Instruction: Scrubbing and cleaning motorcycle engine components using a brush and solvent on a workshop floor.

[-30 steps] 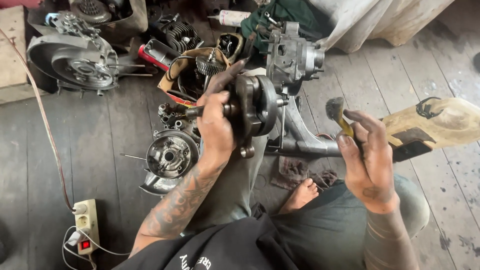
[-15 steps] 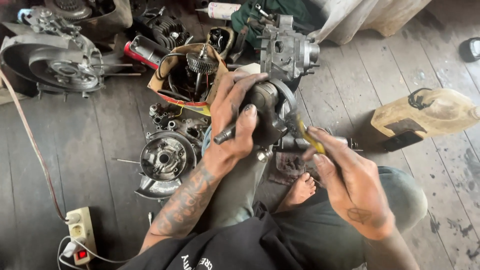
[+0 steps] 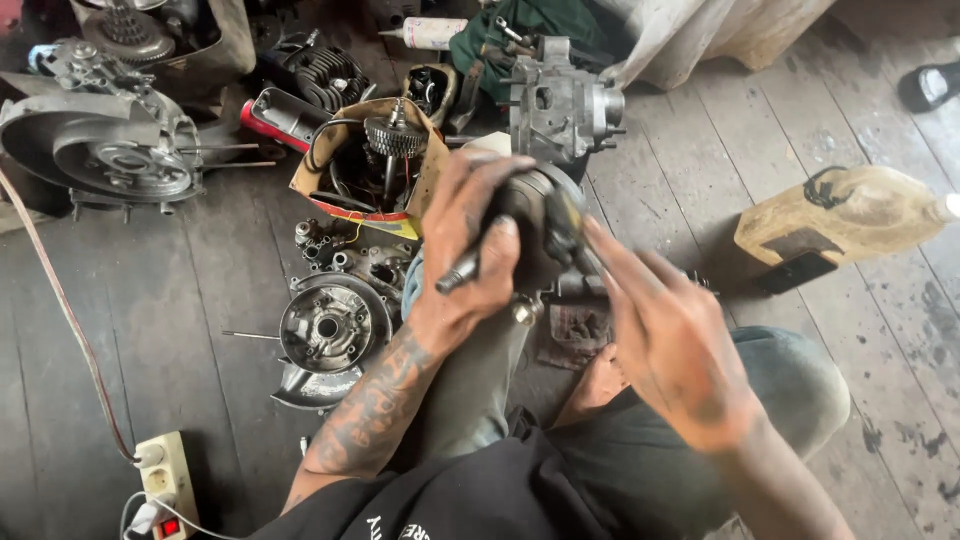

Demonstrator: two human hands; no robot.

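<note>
Left hand (image 3: pixel 470 250) clamped on dark crankshaft assembly (image 3: pixel 545 225), shaft stub poking out; right hand (image 3: pixel 675 340) blurred, grip unclear. Likely heavy, rigid, greasy; best gripped round the body.

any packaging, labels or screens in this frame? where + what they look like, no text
Cardboard box: floor, above the left hand; open, brown with a red and yellow edge, gear shaft inside.
Tube: top centre; white, lying flat, reddish label patch.
Plastic jug: beyond the right hand; on its side, yellowish, dark square label.
Power strip: bottom left; cream, red lit switch.
No screens.
</note>
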